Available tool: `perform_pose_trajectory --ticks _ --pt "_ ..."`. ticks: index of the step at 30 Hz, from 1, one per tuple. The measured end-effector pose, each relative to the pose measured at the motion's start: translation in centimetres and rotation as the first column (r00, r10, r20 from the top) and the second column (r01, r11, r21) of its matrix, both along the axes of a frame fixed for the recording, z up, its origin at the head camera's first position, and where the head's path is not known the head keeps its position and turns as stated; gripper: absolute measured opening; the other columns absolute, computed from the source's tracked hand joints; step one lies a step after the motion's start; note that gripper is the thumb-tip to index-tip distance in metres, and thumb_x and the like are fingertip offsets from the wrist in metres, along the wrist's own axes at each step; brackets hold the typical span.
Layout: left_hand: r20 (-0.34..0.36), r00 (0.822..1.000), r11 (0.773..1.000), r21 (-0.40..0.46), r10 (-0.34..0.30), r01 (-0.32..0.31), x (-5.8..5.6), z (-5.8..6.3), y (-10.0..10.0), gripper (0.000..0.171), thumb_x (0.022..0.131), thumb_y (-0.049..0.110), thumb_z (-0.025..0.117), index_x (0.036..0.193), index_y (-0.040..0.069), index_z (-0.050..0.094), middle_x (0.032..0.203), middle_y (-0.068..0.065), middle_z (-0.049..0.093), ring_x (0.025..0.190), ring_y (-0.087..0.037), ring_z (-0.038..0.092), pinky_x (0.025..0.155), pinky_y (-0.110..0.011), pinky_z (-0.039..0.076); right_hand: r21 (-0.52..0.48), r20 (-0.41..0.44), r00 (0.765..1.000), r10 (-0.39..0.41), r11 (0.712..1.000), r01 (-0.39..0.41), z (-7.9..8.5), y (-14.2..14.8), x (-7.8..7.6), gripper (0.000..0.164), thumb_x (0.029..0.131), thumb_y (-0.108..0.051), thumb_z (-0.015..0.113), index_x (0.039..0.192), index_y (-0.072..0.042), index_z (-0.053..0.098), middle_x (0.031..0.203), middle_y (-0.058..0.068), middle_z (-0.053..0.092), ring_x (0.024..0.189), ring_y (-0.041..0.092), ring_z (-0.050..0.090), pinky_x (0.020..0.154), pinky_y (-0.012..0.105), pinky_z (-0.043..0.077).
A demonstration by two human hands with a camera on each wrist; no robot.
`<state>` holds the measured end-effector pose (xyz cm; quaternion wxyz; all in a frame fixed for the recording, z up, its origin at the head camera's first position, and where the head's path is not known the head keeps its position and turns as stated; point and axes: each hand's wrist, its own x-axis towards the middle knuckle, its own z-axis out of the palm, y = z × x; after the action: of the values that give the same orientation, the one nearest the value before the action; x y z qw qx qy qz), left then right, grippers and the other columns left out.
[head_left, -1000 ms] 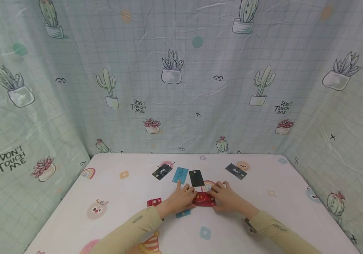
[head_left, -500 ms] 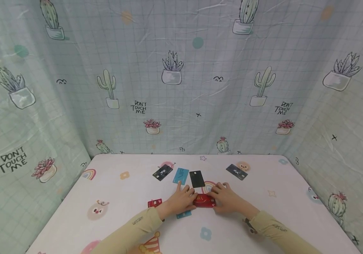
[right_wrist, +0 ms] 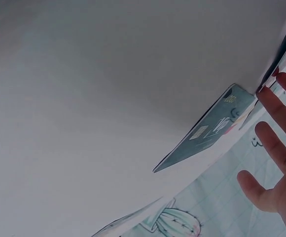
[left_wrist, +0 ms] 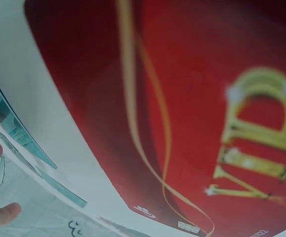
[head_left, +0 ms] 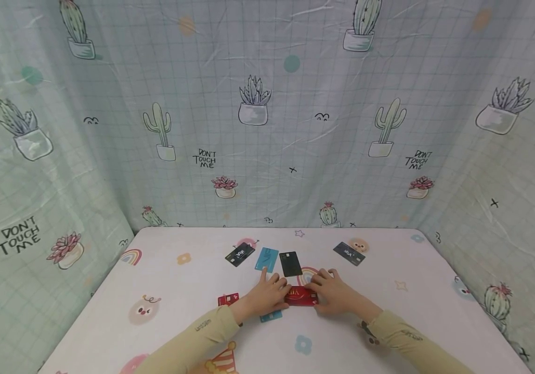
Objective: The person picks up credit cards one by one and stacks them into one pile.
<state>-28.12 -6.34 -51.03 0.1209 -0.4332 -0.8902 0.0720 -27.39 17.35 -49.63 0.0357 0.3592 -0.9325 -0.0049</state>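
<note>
A red VIP card [head_left: 301, 296] is between my two hands in the head view. My left hand [head_left: 267, 293] pinches its left end with thumb and fingers, and my right hand [head_left: 334, 293] grips its right end. A blue card [head_left: 271, 316] is partly covered by the left hand, whose index finger reaches toward another blue VIP card [head_left: 266, 259]. Beside the left wrist lies a second red card [head_left: 228, 299], partly hidden. In the right wrist view, fingers [right_wrist: 281, 106] spread at the right edge near the red card.
Behind the hands lie a black VIP card [head_left: 239, 254], a plain black card [head_left: 290, 264] and, to the right, a dark VIP card [head_left: 349, 253]. The white printed tabletop [head_left: 178, 285] ends at a patterned curtain [head_left: 267, 156].
</note>
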Motion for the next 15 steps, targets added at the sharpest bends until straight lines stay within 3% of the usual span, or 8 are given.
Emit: perform_pose_trajectory --ticks 10,15 --pt "-0.007 1.0 0.999 0.036 -0.028 0.029 -0.05 -0.12 -0.17 0.049 0.083 0.051 0.051 0.12 0.019 0.052 0.113 0.002 0.056 0.102 -0.014 0.046 0.095 -0.056 0.035 0.002 -0.001 1.0 0.001 1.0 -0.001 -0.23 0.08 -0.14 0.052 0.071 -0.041 0.067 0.118 -0.022 0.053 0.107 -0.002 0.054 0.103 0.018 0.04 0.091 0.05 0.035" --pt "-0.024 0.998 0.996 0.07 -0.058 0.059 -0.18 -0.22 -0.42 0.048 0.086 0.053 0.045 0.12 0.02 0.052 0.111 0.002 0.056 0.099 -0.014 0.045 0.094 -0.058 0.034 -0.008 -0.02 1.0 0.002 1.0 -0.002 -0.41 0.12 -0.17 0.052 0.07 -0.04 0.068 0.117 -0.023 0.054 0.107 -0.003 0.054 0.103 0.018 0.04 0.09 0.049 0.036"
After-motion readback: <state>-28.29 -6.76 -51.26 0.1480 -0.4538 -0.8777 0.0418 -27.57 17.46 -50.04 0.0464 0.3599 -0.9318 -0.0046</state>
